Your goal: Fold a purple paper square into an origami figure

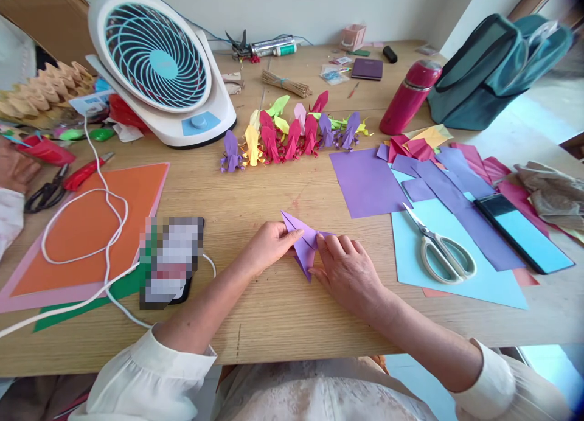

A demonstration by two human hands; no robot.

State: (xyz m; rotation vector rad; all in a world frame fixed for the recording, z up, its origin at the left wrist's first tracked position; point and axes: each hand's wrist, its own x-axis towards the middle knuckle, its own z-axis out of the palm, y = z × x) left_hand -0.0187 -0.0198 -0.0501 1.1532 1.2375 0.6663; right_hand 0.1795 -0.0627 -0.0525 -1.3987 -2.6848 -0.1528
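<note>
A folded purple paper (305,243) with pointed corners is held just over the middle of the wooden table (255,323). My left hand (270,246) pinches its upper left part, thumb on top. On the right side of the fold, my right hand (349,266) grips with thumb and fingers, hiding part of that edge. Beyond both hands stands a cluster of finished folded paper figures (292,138) in purple, yellow, red, pink and green. White-handled scissors (444,257) lie to the right on a light blue sheet (410,226), their blades slightly apart.
A white fan (214,92) stands at the back left. Orange paper (91,226), a white cable (107,269) and a phone (176,263) lie left. To the right are purple sheets (365,180), another phone (524,232), a red flask (408,101) and a teal bag (479,74). Someone's sleeve (10,217) shows far left.
</note>
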